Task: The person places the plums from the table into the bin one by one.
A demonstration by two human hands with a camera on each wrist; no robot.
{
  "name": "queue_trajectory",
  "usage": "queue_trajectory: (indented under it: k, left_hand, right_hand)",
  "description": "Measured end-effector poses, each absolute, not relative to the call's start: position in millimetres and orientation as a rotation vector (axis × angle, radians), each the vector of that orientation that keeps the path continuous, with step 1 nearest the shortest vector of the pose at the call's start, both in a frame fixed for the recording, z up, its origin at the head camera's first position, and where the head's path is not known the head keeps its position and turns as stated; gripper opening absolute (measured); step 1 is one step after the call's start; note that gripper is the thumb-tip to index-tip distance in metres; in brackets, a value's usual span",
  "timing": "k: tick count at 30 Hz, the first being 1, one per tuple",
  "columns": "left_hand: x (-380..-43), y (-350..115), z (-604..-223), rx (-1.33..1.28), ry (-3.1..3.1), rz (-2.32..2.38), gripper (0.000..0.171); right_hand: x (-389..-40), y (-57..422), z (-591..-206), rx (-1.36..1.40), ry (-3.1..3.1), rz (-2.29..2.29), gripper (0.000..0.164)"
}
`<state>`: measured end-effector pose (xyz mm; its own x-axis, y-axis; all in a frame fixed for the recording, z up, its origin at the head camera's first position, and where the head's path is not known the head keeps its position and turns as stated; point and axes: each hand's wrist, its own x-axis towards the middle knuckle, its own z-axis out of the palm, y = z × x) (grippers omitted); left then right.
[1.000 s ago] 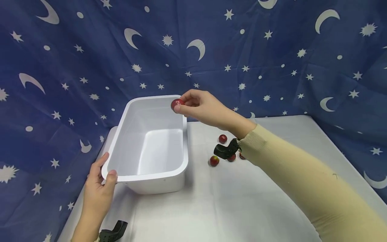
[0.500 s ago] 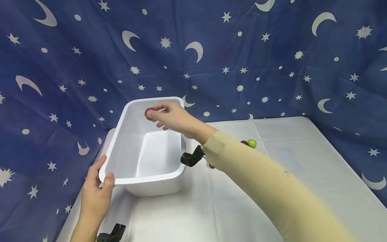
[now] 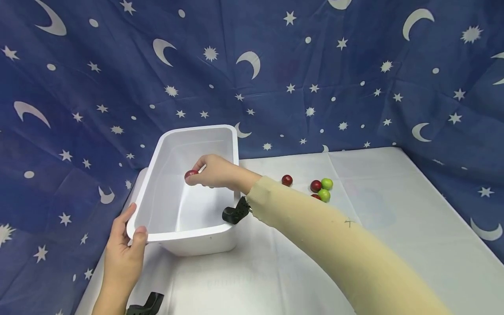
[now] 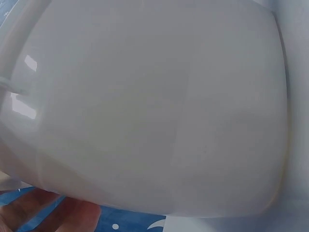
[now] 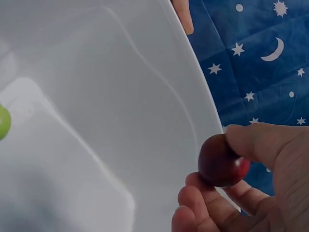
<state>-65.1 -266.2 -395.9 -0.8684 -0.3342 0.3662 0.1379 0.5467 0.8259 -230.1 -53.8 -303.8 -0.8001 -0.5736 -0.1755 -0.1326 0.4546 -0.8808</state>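
Head view here, starting close in: the left hand (image 3: 124, 251) has the near left corner of the white bin (image 3: 181, 235), thumb over the rim and fingers round the outside. In the left wrist view it's nearly all bin wall, with a few fingers low on the left, so not much to add there.

A bit farther and to the right, the right hand (image 3: 216, 171) reaches in over the right rim, the sleeve (image 3: 315, 232) trailing back to the near right. It's pinching a dark red fruit (image 3: 190, 175) between thumb and fingertips, a narrow grip with the fruit filling the gap. The fruit's round, so no long axis to fuss over. It lies off the left end of the fingers, within the bin's outline and apart from the left hand.

IMO the relation that counts is fruit to bin floor, and I can't tell how high it hangs. The right wrist view also catches a green fruit (image 5: 3, 122) at its edge, seemingly down in the bin.

Right of the bin, on the white tablecloth (image 3: 393, 218), there are three loose red fruits (image 3: 287, 180) and two loose green fruits (image 3: 324, 195), with one red partly behind the sleeve. Farthest back: a blue star-and-moon curtain (image 3: 354, 70).
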Motion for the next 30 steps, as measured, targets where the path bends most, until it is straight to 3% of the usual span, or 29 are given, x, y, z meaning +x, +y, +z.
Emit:
queue_trajectory:
  k: [17, 30]
  left_hand:
    - [-68, -264, -399, 0.151, -2.278, -1.317, 0.055]
    - [-67, -267, -397, 0.143, -2.258, -1.308, 0.055]
  right_hand:
    - [-235, -41, -301, -0.627, 2.219, -1.352, 0.035]
    - [-240, 32, -270, -0.675, 2.173, -1.526, 0.039]
